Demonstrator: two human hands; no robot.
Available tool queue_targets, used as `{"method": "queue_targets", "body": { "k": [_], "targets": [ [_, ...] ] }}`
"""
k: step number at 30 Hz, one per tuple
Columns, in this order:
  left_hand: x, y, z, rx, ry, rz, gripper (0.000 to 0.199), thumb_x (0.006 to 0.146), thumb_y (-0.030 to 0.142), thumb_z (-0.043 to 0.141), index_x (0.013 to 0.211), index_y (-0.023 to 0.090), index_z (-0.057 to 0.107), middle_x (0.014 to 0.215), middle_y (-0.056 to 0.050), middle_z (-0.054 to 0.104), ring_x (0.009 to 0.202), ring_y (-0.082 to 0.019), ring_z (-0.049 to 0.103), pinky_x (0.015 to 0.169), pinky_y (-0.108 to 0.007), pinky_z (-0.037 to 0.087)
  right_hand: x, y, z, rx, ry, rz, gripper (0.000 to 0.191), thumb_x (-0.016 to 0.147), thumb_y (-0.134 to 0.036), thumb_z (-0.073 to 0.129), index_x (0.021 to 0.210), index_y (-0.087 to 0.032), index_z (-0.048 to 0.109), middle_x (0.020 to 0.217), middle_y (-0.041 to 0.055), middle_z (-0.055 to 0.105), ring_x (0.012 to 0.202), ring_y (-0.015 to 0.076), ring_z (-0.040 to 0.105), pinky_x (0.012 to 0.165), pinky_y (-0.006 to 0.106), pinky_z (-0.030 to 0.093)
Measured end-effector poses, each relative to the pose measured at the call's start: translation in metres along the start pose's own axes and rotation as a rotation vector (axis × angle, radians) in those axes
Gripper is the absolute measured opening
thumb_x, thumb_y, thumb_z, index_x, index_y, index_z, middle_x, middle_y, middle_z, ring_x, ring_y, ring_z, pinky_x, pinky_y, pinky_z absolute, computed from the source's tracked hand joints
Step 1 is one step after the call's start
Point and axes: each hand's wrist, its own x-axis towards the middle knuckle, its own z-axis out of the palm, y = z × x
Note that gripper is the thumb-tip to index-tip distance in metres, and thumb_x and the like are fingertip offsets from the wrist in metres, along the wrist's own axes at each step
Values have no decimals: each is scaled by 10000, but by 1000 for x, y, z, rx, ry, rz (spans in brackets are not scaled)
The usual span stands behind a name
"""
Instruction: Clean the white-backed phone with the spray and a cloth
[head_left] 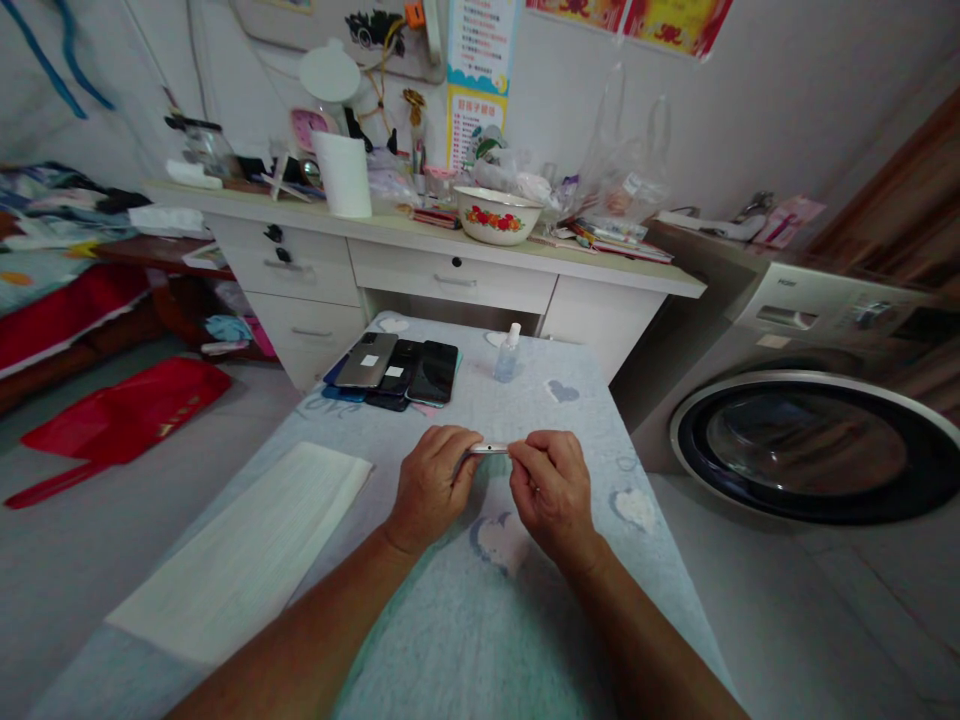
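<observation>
Above the middle of the cloth-covered table I hold a thin silver-edged phone, seen almost edge-on. My left hand is closed round its left end, thumb on the near side. The fingers of my right hand pinch its right end. Most of the phone's faces are hidden from view. Beyond my hands lies a group of several phones, dark and grey, some overlapping, two with white stickers. A small clear spray bottle stands upright to their right.
A folded pale cloth lies along the table's left side. Behind the table stands a white drawer cabinet bearing a flowered enamel bowl and a white paper roll. A washing machine is at the right.
</observation>
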Motion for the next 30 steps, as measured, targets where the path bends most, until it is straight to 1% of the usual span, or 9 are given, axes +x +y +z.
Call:
{"method": "queue_targets", "body": {
  "k": [5, 13, 21, 26, 30],
  "targets": [
    [-3, -1, 2, -12, -16, 6, 152, 885, 195, 518, 1016, 177, 595, 942, -64, 635, 905, -200, 566, 815, -337, 469, -3, -2, 3, 17, -24, 0, 205, 810, -69, 567, 962, -186, 639, 892, 69, 563, 825, 198, 505, 710, 355, 429],
    [-3, 0, 6, -11, -44, 30, 189, 871, 162, 491, 1017, 174, 611, 944, -73, 645, 907, -201, 580, 800, -327, 489, -7, -8, 6, 20, -96, -1, 168, 800, -79, 568, 906, -189, 639, 870, 58, 570, 802, 193, 492, 706, 352, 405],
    [-5, -3, 5, 2, -48, 31, 180, 862, 172, 512, 1009, 178, 615, 940, -65, 650, 905, -199, 584, 808, -330, 491, -1, 0, 3, -42, -38, 27, 145, 760, -72, 567, 811, -193, 628, 808, 43, 552, 764, 184, 475, 687, 341, 387],
    [-3, -5, 4, 33, -19, 3, 175, 856, 172, 528, 1007, 178, 616, 929, -59, 650, 894, -202, 577, 801, -340, 484, 1, 9, 0, -60, -17, 58, 134, 759, -72, 573, 811, -185, 623, 817, 48, 546, 786, 190, 484, 703, 347, 404],
    [-3, -6, 4, 18, -16, 6, 172, 856, 159, 530, 1005, 170, 615, 929, -60, 649, 893, -199, 574, 799, -339, 480, 2, 8, 1, -53, -9, 45, 144, 777, -66, 564, 839, -180, 625, 819, 48, 549, 790, 188, 487, 708, 345, 409]
  ]
}}
